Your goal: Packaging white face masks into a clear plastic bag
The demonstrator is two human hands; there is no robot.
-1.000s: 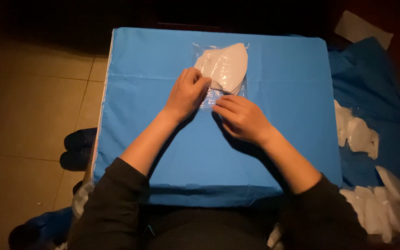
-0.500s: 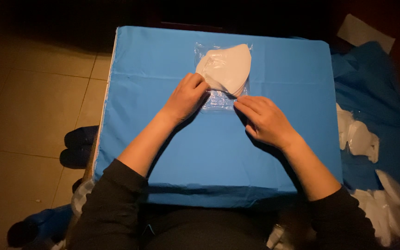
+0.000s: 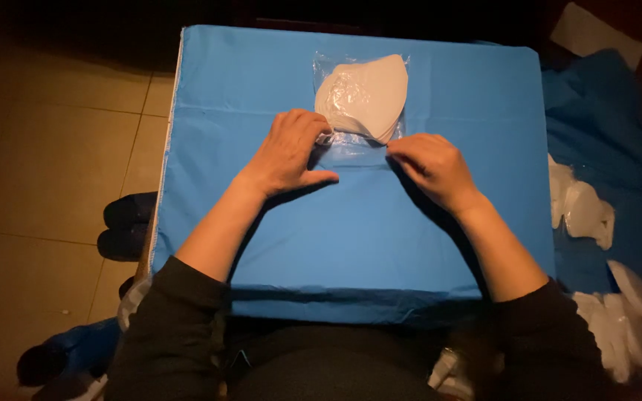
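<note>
Two hands sit at the near edge of the bag (image 3: 362, 104), one at each lower corner. Your left hand (image 3: 287, 152) has its fingers curled down on the bag's corner at about 7 o'clock from the mask (image 3: 365, 93), thumb stretched out flat on the counter (image 3: 261, 245); it seems to pinch the plastic there, though the grip itself is hidden. Your right hand (image 3: 432, 167) is curled too, fingertips on the corner at 5 o'clock, and whether it grips or only presses I cannot tell. The mask lies inside the clear bag at the counter's far middle, 12 o'clock from both hands, its long axis running from 8 to 2 o'clock. Both hands are about equally near. More white masks (image 3: 581, 212) lie well off at 3 o'clock.
</note>
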